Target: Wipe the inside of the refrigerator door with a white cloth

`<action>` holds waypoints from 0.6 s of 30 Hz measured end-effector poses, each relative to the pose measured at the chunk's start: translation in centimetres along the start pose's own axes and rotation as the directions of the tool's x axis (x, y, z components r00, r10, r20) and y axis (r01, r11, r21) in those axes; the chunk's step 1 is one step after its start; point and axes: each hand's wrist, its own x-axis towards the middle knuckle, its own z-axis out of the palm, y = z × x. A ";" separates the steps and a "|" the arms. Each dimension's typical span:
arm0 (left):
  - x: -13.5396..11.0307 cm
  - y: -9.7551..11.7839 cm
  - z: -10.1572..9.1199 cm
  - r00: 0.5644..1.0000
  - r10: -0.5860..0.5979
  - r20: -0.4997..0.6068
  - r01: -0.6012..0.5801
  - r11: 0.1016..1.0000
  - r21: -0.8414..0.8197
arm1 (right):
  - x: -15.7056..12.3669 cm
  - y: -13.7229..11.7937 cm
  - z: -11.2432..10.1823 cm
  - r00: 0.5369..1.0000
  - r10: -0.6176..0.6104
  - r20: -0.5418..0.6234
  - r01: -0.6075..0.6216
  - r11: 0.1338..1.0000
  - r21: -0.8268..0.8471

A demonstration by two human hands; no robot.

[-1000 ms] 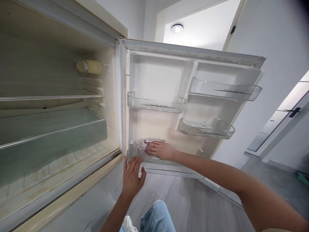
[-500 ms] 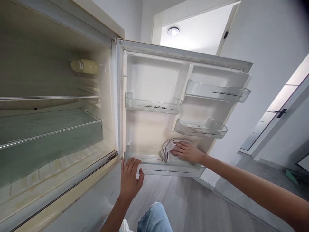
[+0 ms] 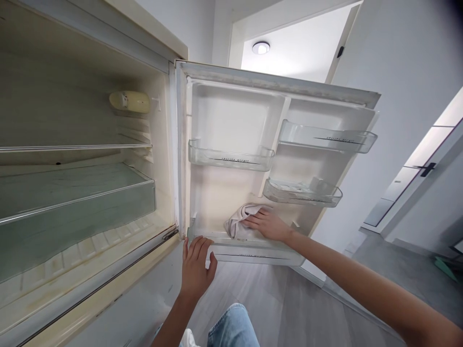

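Right hand (image 3: 265, 225) flat, fingers extended, pressing grey cloth (image 3: 239, 219) against inner wall of open fridge door (image 3: 231, 197), just above bottom door bin (image 3: 253, 250), toward bin's middle. Left hand (image 3: 195, 265) open, fingertips resting on bin's left front corner. Three clear upper door bins above. Fridge interior shelves at left.

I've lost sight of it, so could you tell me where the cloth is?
The cloth lies under the right hand against the open fridge door's inner wall, just above the bottom door shelf.
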 end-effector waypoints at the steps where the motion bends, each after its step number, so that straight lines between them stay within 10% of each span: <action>1: 0.0 0.0 0.0 1.000 0.000 0.001 0.000 1.000 0.000 | 0.3 0.2 -0.4 0.998 0.069 -0.015 -0.069 0.998 -0.009; 6: -0.1 -0.1 -0.1 1.000 0.008 0.010 -0.008 1.000 0.008 | 0.7 -0.2 -1.3 0.927 0.367 -0.075 -0.369 0.930 -0.005; 14: -0.1 -0.2 -0.2 1.000 0.015 0.016 -0.015 1.000 0.012 | -3.5 1.7 -0.9 1.000 -0.009 0.009 0.009 0.999 0.031; 18: -0.1 -0.3 -0.1 1.000 0.020 0.003 -0.020 1.000 0.013 | -5.4 3.3 -2.8 0.929 0.367 -0.050 -0.370 0.921 -0.123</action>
